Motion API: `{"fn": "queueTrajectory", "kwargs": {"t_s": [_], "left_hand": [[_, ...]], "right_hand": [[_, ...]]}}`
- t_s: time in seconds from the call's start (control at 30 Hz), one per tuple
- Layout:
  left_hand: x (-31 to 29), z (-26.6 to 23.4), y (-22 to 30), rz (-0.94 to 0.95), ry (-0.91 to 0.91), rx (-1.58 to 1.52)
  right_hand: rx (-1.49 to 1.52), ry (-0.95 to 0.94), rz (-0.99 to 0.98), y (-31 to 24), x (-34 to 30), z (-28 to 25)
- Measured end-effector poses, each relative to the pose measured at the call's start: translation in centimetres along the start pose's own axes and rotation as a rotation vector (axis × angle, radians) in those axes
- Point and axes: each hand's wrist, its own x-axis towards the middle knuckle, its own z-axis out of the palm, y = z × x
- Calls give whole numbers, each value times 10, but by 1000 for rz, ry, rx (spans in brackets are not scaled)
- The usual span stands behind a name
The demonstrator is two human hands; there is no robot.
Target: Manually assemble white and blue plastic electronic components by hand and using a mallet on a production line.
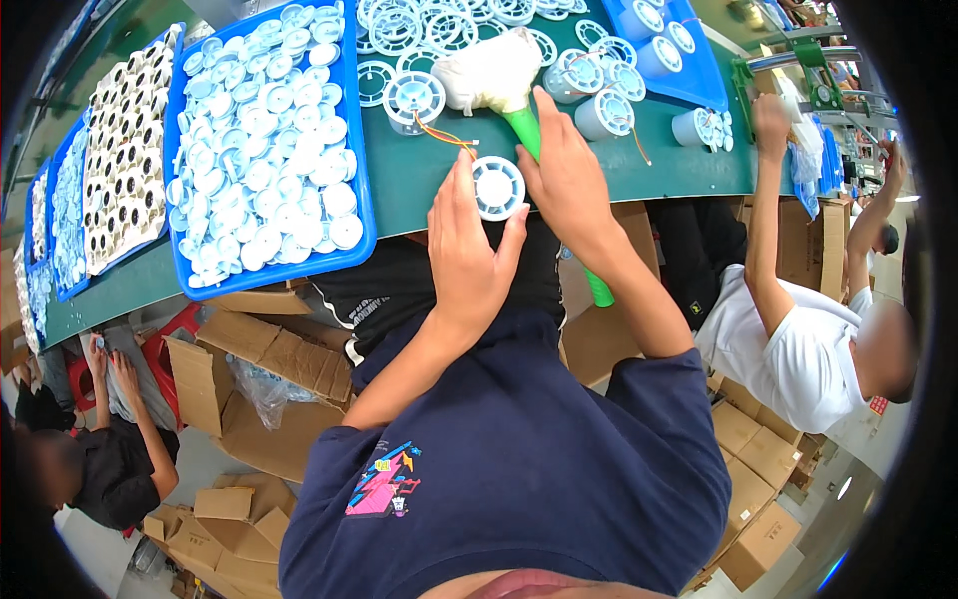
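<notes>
My left hand (467, 255) is closed around a light-blue cylindrical plastic housing (498, 189), its spoked round end facing up. Thin red and yellow wires with a small white connector (469, 148) lie by its fingertips. My right hand (571, 180) wraps over the green handle of a mallet (523, 130); its lower fingers are hidden. The mallet's head (491, 72), covered in whitish cloth, rests over the table among the round parts. Just beyond my left hand stands another wired housing (414, 100). More housings (605, 115) stand to the right of the mallet.
A blue tray (366, 200) heaped with pale-blue discs lies on the green table (399, 215) at left. Farther left is an egg-crate tray (128, 150) with dark-centred parts. Spoked rings (375, 84) lie at the back. Cardboard boxes (264, 439) crowd below; co-workers sit on both sides.
</notes>
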Motion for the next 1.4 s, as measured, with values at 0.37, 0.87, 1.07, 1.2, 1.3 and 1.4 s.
{"fn": "queueTrajectory", "kwargs": {"t_s": [0.37,0.87,1.07,1.2,1.3,1.4], "left_hand": [[14,-17,-16,31,-226,-205],[19,-21,-21,137,-250,-36],[15,-17,-26,45,-124,-167],[20,-20,-26,146,-142,-66],[17,-22,-32,139,-129,-53],[20,-22,-30,150,-117,-87]], "right_hand": [[338,-8,263,-24,-9,-108],[-30,100,54,13,-106,-98],[-43,23,-184,9,-98,-105],[-214,-63,-329,-8,-83,-107],[-278,-24,-492,-26,-60,-118],[-245,-83,-445,-41,-42,-125]]}}
